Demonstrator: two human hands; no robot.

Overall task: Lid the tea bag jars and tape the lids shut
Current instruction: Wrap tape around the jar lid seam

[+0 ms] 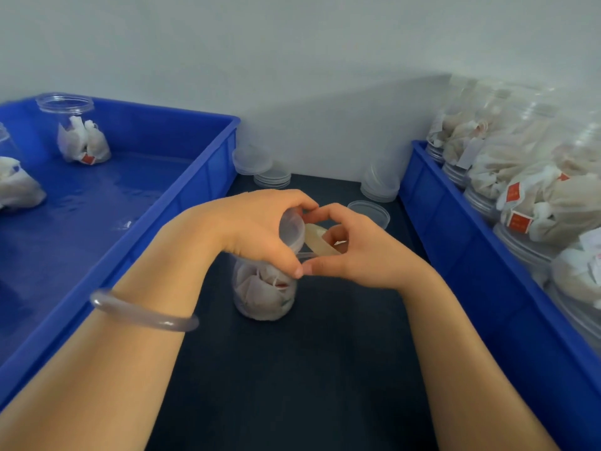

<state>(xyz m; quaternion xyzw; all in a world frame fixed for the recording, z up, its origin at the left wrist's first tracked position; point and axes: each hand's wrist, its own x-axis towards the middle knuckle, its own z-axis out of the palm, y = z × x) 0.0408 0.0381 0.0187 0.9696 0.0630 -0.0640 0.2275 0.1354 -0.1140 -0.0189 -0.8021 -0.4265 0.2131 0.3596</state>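
A clear plastic jar with tea bags inside stands tilted on the dark table, its translucent lid on top. My left hand grips the jar around the lid. My right hand holds a roll of clear tape against the lid's edge, thumb and finger pinching near the rim. The thumbs of both hands meet at the jar's neck. Part of the jar's upper body is hidden by my hands.
A blue crate on the left holds open jars with tea bags. A blue crate on the right is piled with closed jars. Loose lids lie at the back: a stack, a second stack and one single lid.
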